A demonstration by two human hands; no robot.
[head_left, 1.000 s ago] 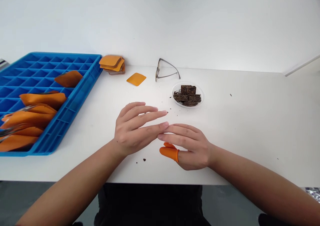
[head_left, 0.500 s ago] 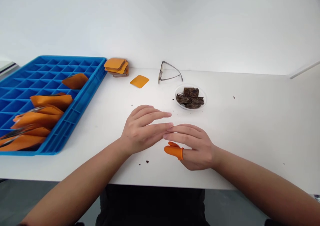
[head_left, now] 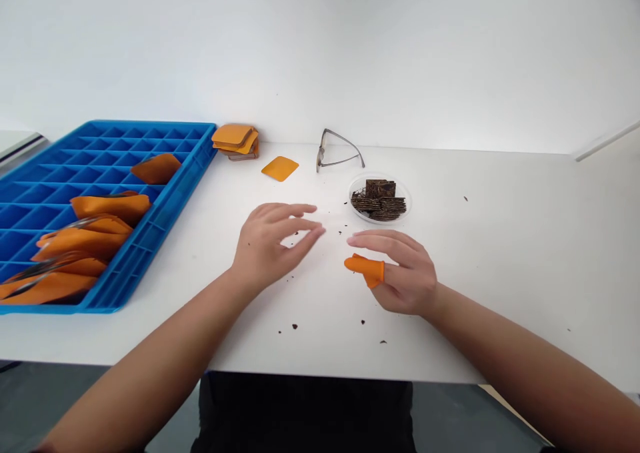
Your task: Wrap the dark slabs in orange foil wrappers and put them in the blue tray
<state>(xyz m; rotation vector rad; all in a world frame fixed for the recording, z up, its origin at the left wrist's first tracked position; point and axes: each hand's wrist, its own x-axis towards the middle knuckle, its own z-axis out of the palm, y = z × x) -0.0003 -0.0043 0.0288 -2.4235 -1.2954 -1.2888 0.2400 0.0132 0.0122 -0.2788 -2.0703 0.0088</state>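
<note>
My left hand [head_left: 270,243] is over the middle of the white table, fingers apart and nothing in it. To its right, my right hand [head_left: 403,266] is also open, with an orange cover [head_left: 367,269] on its thumb. A gap separates the two hands. Just beyond my right hand is a round clear dish [head_left: 407,206] holding thin dark brown pieces [head_left: 381,203], some stacked on edge and one lying flat. Small dark crumbs [head_left: 295,327] are scattered on the table around and between the hands.
On the left stands a blue divided tray [head_left: 107,293] with several orange packets [head_left: 113,206]. A pile of orange squares [head_left: 234,138] sits by its back corner, a single orange piece [head_left: 281,168] beside it. Folded glasses [head_left: 323,153] rest near the wall.
My hands, whose fingertips were meeting, have moved apart, left hand leftward and right hand up and rightward. Crumbs that they covered now show. The view has shifted slightly.
</note>
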